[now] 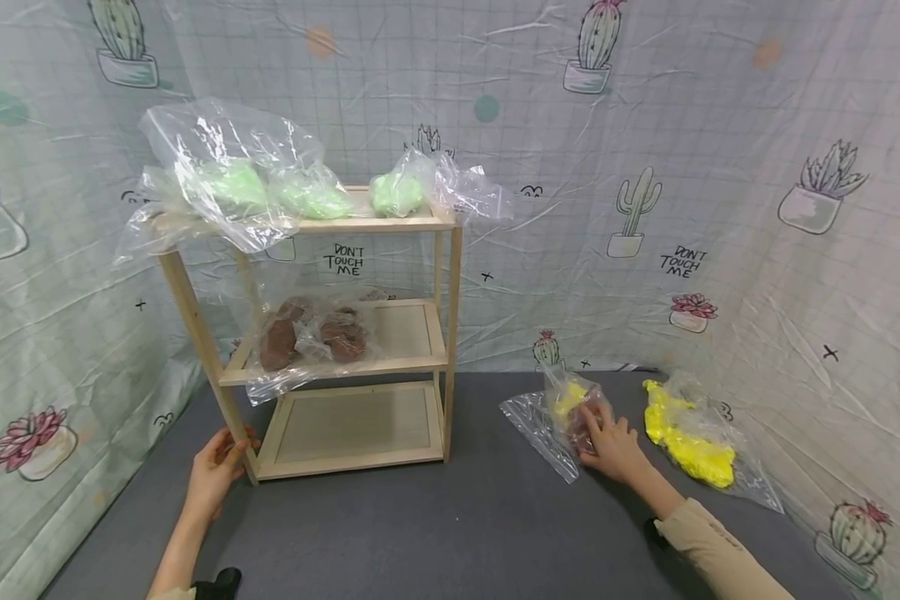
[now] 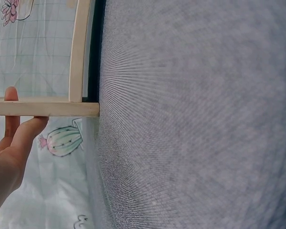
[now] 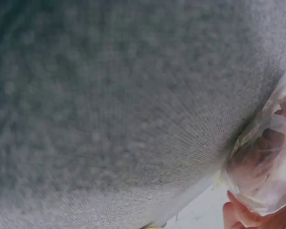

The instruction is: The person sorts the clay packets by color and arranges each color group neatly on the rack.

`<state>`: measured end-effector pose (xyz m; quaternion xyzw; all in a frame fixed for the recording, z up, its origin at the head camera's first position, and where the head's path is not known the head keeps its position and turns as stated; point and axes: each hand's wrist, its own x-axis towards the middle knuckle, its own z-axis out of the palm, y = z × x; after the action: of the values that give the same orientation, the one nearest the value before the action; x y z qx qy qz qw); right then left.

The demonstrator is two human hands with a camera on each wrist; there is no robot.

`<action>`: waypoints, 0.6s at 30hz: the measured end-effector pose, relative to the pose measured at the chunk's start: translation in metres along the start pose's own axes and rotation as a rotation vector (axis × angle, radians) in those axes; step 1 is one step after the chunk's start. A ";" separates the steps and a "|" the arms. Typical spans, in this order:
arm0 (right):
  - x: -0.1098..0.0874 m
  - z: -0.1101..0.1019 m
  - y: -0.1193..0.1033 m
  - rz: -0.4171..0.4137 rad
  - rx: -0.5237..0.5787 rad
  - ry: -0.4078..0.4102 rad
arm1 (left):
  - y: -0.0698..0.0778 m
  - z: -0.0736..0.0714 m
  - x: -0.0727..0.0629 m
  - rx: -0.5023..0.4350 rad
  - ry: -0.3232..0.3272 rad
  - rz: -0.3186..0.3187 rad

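Note:
My left hand grips the front left post of a small wooden shelf, low down near the table. In the left wrist view the thumb is on one side of the post and the fingers on the other. Off to the right of the shelf, my right hand holds a clear plastic bag with a brown lump inside, thumb and fingers around it. Something yellow shows beside the brown lump, and the bag's flat end trails left over the table.
Bags with light green lumps lie on the top shelf, some plastic overhanging its edges. A bag with brown lumps lies on the middle board. Right of my right hand is a bag with bright yellow pieces. A cactus-print sheet hangs behind.

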<state>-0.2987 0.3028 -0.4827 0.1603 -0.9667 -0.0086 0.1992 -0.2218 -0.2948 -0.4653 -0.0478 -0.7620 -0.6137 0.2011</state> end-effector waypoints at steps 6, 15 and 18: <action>0.000 -0.003 -0.003 -0.022 -0.037 0.033 | 0.001 0.000 0.000 0.033 0.006 -0.019; -0.001 -0.008 -0.002 -0.045 -0.053 0.062 | 0.000 0.000 0.000 0.015 0.006 -0.015; -0.003 -0.011 -0.002 -0.056 -0.045 0.082 | -0.001 0.000 0.000 0.011 0.004 -0.012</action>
<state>-0.2913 0.3021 -0.4742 0.1830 -0.9524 -0.0291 0.2420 -0.2224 -0.2948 -0.4656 -0.0409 -0.7652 -0.6108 0.1994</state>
